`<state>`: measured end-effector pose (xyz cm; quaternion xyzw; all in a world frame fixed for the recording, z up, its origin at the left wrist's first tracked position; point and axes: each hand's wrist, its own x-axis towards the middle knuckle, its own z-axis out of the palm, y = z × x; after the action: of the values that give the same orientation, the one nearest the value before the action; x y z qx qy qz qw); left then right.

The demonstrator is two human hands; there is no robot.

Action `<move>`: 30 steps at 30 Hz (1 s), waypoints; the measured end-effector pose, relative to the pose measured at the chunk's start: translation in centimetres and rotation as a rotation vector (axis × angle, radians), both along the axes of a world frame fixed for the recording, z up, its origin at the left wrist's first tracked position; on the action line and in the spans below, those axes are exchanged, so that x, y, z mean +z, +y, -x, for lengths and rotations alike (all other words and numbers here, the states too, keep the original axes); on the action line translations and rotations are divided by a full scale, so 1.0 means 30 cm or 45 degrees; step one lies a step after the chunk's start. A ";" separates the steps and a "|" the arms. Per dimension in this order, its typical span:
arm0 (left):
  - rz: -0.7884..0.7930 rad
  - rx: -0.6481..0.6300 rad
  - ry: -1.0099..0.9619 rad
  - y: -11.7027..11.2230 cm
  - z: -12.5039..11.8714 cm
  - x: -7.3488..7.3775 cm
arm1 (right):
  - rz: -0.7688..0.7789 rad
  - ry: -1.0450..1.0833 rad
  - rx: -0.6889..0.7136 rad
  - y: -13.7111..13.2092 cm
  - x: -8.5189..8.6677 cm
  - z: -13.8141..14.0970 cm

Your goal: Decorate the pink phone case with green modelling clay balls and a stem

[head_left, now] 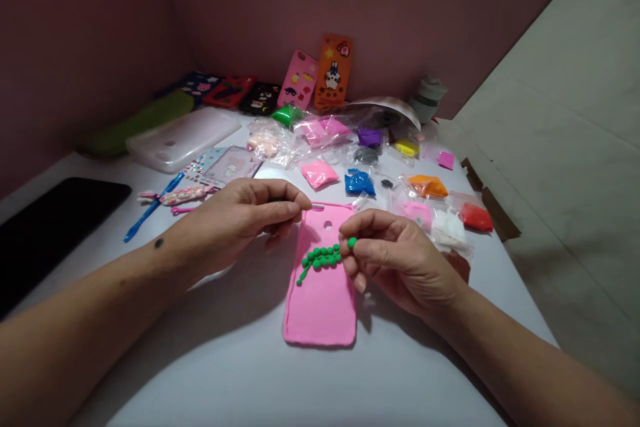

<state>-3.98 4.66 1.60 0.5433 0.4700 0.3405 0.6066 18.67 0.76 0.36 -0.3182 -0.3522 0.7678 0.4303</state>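
A pink clay-covered phone case (pixel 320 313) lies flat on the white table, a camera hole near its far end. Across its middle runs a sprig of small green clay balls (pixel 320 259) with a thin stem at the left. In the fingertips of my right hand (pixel 400 257) is a green clay ball (pixel 353 242), just over the right end of the sprig. My left hand (pixel 255 210) is closed on a thin tool with a metal tip (pixel 317 207) above the case's far left corner; most of the tool is hidden by the fingers.
Bags of coloured clay, including blue (pixel 359 183), orange (pixel 427 185) and red (pixel 477 217), lie beyond my hands. Decorated cases, one orange (pixel 334 72), lean on the wall. At left are a blue modelling tool (pixel 153 209), a clear case (pixel 183 137) and a black phone (pixel 60 233).
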 end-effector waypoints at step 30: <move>0.141 -0.477 0.316 -0.041 -0.005 0.056 | -1.577 -1.016 -0.384 -0.092 -0.020 0.042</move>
<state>-3.82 3.43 3.27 0.6246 0.4501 0.1261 0.6256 17.41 -1.99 -0.24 -0.3167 -0.8016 0.1884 0.4708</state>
